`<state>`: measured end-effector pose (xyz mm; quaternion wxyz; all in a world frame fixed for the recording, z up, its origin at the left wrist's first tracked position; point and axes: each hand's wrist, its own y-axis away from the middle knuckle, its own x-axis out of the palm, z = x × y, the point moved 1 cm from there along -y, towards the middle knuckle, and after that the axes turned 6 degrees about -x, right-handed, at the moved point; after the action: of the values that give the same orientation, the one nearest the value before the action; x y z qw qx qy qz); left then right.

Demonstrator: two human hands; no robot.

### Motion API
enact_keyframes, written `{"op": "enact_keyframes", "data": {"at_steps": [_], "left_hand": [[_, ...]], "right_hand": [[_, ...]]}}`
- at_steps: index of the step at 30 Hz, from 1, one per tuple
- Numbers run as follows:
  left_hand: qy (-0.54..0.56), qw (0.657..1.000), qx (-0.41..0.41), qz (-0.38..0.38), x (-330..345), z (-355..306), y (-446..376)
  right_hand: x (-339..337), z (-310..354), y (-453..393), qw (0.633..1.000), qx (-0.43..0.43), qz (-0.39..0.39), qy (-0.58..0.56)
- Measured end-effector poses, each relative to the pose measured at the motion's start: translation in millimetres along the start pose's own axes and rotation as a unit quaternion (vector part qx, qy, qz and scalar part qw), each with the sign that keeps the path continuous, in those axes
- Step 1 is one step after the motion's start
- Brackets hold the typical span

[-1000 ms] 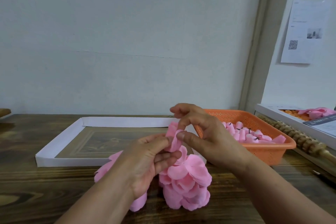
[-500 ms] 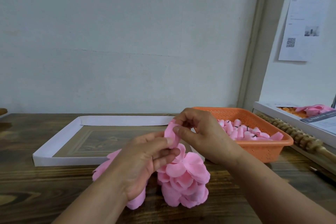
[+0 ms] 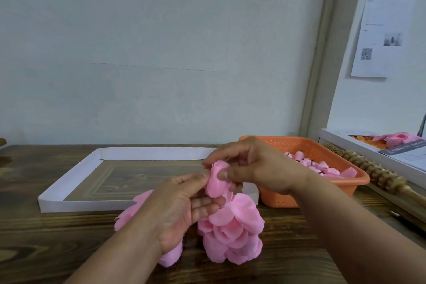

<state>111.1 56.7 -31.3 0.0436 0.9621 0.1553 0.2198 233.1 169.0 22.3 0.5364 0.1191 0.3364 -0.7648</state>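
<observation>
Fingers of the right hand have dropped since a second ago: then they arched well above the petal, now they curl down over its top edge, with the thumb pressed on its front face. We note that the petal itself reads differently. Earlier it showed as a narrow upright strip between the two thumbs; it now presents a broader, rounded, cupped face. We judge from this that the piece is being wrapped or shaped into a bud form, and that the shaping is under way rather than finished. We find the left hand scarcely shifted. Its thumb and forefinger pinch the petal's left edge and its other fingers curl beneath; what lies inside that curl is hidden from us. Both hands thus grasp the same petal, held above the table, just over the pile of loose pink petals lying on the wood in front of the person. Whether it touches the top of the pile we cannot tell. Behind the right hand, the basket with its pink pieces, the white tray and the roller lie where they lay before, apart from a slight shift of view.
</observation>
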Motion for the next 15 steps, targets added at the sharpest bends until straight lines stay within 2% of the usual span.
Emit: {"op": "enact_keyframes", "data": {"at_steps": [4, 10, 13, 15], "left_hand": [[-0.006, 1.0, -0.015, 0.011, 0, -3, -1], [-0.004, 0.999, -0.034, 0.009, 2, -7, -7], [-0.109, 0.991, 0.015, -0.073, -4, -5, -15], [-0.246, 0.95, 0.098, -0.167, -14, -6, -25]], "right_hand": [[-2, -1, -2, 0.999, 0.007, -0.027, -0.046], [-4, -2, -9, 0.998, 0.003, -0.059, -0.021], [-13, -8, -7, 0.993, 0.022, -0.109, 0.03], [-24, -13, -5, 0.981, 0.044, -0.15, 0.114]]}}
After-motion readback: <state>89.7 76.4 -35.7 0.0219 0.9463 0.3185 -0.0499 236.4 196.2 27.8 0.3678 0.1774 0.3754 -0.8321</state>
